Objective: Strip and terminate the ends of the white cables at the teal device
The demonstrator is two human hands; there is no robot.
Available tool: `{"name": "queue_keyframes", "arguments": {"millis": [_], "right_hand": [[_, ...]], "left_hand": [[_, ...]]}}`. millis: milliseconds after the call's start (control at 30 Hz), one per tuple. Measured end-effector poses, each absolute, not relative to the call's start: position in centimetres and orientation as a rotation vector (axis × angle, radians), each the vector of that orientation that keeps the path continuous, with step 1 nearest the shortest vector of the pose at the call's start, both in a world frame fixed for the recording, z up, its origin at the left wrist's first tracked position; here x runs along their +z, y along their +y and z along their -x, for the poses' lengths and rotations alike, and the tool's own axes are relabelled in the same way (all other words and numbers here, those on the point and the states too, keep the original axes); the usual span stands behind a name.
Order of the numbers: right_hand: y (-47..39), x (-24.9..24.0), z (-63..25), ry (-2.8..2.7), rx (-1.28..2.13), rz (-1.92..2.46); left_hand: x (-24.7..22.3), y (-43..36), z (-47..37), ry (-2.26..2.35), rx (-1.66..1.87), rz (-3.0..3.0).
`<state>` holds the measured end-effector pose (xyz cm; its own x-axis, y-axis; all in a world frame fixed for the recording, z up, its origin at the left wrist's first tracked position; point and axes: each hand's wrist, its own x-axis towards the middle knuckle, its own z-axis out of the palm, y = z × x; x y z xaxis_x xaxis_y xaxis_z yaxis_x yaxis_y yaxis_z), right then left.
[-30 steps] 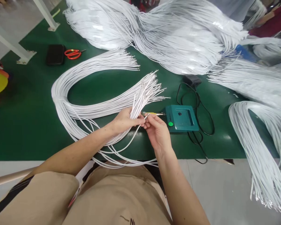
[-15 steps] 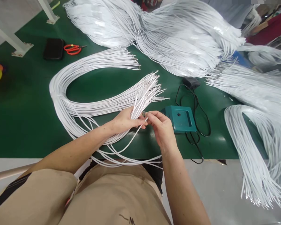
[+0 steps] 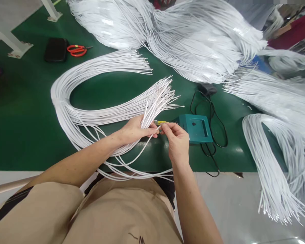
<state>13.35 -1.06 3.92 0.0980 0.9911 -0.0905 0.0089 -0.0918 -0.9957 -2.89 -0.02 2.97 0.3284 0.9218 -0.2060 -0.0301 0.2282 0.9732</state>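
Observation:
My left hand (image 3: 133, 130) is closed around a fanned bunch of white wires (image 3: 155, 106), their tips pointing up and to the right. Close by, my right hand (image 3: 178, 139) pinches the end of a single white wire (image 3: 144, 146), which curves down towards the table's front edge. Just behind the fingertips shows a small yellow piece (image 3: 161, 122), partly covered by my hands. A teal device (image 3: 198, 128) with a shallow recess lies right beside my right hand. The rest of the bundle (image 3: 63, 89) loops round to the left on the green table.
Red-handled scissors (image 3: 77, 51) and a black box (image 3: 56, 49) lie at the back left. Large piles of white wires (image 3: 193, 40) cover the back. Another bundle (image 3: 271, 176) hangs over the front edge at right. A black cord (image 3: 225, 132) loops behind the device.
The yellow piece now shows between my hands, where it was hidden before. My right hand has shifted slightly, still pinching the wire end. My left hand keeps its hold.

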Motion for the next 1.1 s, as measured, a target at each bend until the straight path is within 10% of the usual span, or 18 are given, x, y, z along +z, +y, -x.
{"name": "queue_keyframes", "arguments": {"millis": [1100], "right_hand": [[-1.6, 4.8, -13.5, -1.151, 1.133, 1.32]], "left_hand": [[2.8, 0.2, 3.0, 1.055, 0.891, -1.207]]}}
